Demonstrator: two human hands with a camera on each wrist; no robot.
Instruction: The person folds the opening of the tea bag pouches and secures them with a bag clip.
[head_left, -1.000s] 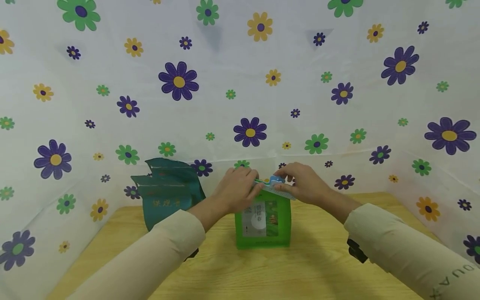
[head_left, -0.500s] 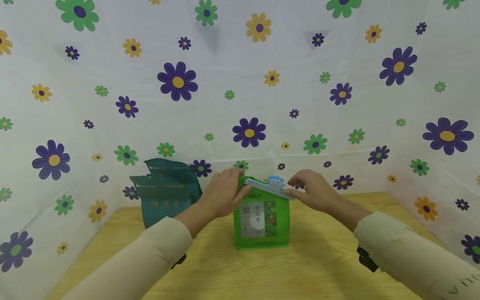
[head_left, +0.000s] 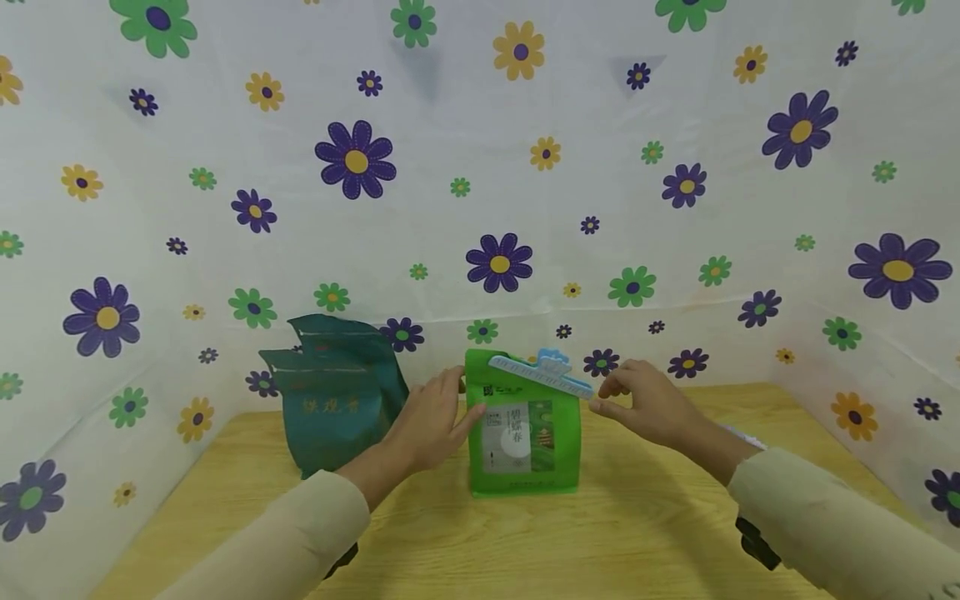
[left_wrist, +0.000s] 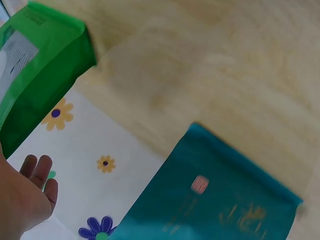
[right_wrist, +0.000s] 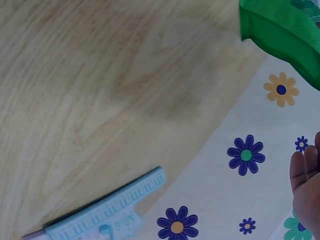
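A bright green tea bag [head_left: 525, 483] stands upright on the table, with a light blue sealing clip [head_left: 540, 377] lying slantwise across its top. My left hand [head_left: 431, 421] is beside the bag's left edge, fingers loosely extended and holding nothing; whether the thumb touches the bag is unclear. By the clip's right end is my right hand [head_left: 652, 404], its fingers loosely bent and thumb tip close to the clip. In the left wrist view, part of the green bag [left_wrist: 55, 50] shows above the left hand [left_wrist: 25, 195]. The right hand [right_wrist: 307, 190] appears at that wrist view's edge.
Dark teal bags [head_left: 337, 425] stand left of the green one, partly behind my left hand. Another light blue clip [right_wrist: 107, 210] lies on the table [head_left: 480, 550] to the right, mostly hidden by my right arm in the head view. A flower-patterned sheet [head_left: 450, 125] encloses the back and sides.
Both hands have let go of the clip and bag top. The left hand has moved left and down, the right hand to the right. The clip stays on the bag.
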